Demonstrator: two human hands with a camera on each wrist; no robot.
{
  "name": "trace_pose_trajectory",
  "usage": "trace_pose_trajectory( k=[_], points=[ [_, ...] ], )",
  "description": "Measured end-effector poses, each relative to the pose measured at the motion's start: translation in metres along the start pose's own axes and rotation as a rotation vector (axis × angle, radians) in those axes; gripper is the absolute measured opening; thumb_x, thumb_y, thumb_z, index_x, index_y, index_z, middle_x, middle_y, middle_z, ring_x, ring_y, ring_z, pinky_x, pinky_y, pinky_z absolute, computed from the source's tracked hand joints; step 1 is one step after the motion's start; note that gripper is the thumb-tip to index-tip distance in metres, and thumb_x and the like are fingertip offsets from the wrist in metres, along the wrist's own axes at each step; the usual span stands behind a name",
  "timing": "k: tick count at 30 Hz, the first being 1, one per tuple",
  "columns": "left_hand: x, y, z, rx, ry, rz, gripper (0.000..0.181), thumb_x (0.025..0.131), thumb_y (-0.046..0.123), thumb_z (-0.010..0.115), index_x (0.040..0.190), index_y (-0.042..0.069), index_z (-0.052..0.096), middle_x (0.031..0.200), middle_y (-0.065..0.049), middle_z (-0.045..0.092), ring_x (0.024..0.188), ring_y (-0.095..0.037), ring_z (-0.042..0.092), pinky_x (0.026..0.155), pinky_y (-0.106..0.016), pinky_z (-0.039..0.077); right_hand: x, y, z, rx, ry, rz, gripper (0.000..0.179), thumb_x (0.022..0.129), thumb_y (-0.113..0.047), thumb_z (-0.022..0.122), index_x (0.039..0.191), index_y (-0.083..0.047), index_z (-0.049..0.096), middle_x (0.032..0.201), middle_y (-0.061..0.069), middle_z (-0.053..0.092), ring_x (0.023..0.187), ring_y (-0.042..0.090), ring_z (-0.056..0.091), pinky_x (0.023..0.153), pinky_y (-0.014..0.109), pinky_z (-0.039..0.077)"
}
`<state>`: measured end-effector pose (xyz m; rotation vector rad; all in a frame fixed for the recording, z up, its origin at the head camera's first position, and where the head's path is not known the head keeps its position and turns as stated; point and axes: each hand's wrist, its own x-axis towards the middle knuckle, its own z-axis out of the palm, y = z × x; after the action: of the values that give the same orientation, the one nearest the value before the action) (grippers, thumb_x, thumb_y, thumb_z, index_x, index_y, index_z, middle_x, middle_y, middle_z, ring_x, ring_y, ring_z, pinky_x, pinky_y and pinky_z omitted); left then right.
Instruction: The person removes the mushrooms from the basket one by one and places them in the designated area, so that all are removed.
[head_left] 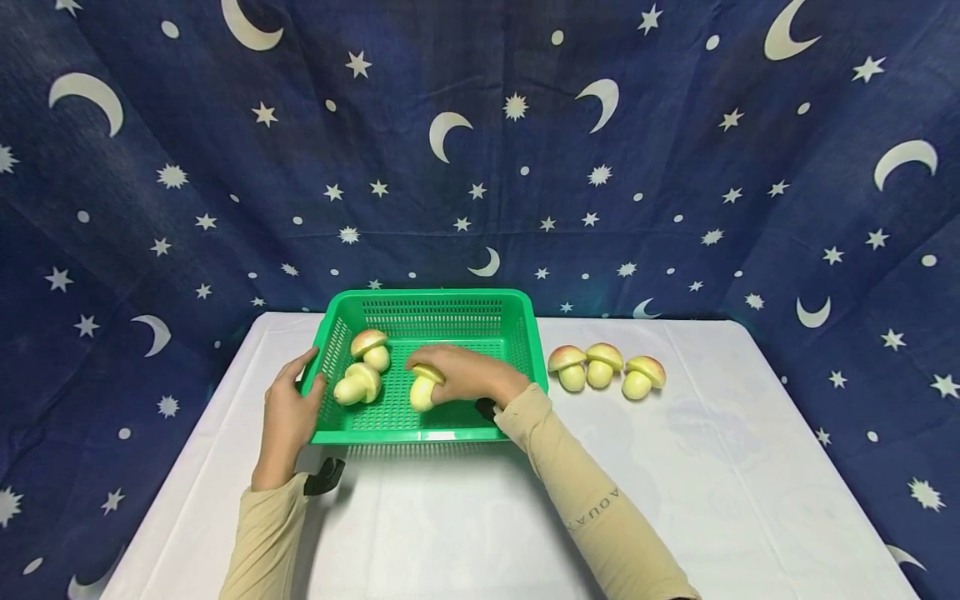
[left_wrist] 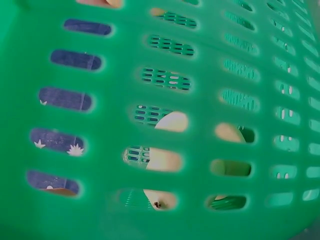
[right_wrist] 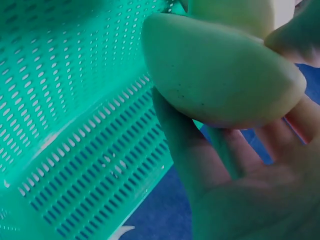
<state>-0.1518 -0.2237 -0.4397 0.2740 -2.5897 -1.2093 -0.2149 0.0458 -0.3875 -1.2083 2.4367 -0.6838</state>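
Observation:
A green plastic basket (head_left: 427,435) stands on the white table. My left hand (head_left: 288,412) grips its left rim; the left wrist view is filled by the slotted basket wall (left_wrist: 112,110). Inside the basket, my right hand (head_left: 472,375) holds a toy mushroom (head_left: 422,393) over the floor of the basket. The right wrist view shows the mushroom's cap (right_wrist: 220,75) between thumb and fingers. Two more toy mushrooms lie at the basket's left side, one farther back (head_left: 370,343) and one nearer (head_left: 358,384).
To the right of the basket, three toy mushrooms lie on the table: a left one (head_left: 570,367), a middle one (head_left: 602,364) and a right one (head_left: 642,377). A dark blue cloth (head_left: 510,208) with moons and stars hangs behind the white table (head_left: 675,492).

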Motion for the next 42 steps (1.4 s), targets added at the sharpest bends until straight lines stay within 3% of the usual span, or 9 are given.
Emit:
trace_pose_trajectory(
  k=[13,42],
  points=[
    [0.001,0.0,-0.001,-0.001,-0.002,0.001,0.047,0.1,0.013,0.053,0.147,0.01,0.049,0.148,-0.019,0.048,0.115,-0.043,0.06,0.09,-0.054,0.049,-0.031,0.001,-0.015,0.0,0.082,0.066,0.057,0.081,-0.001,0.063,0.136,-0.013,0.059,0.127,0.006,0.053,0.096,0.016,0.052,0.08,0.03,0.047],
    [0.0,0.002,-0.001,-0.006,-0.011,-0.007,0.047,0.101,0.013,0.053,0.148,0.011,0.049,0.149,-0.019,0.047,0.114,-0.043,0.061,0.089,-0.054,0.049,-0.088,0.021,-0.027,-0.041,0.263,0.072,0.056,0.079,-0.005,0.064,0.135,-0.01,0.06,0.128,0.004,0.057,0.103,0.015,0.055,0.086,0.034,0.048]
  ],
)
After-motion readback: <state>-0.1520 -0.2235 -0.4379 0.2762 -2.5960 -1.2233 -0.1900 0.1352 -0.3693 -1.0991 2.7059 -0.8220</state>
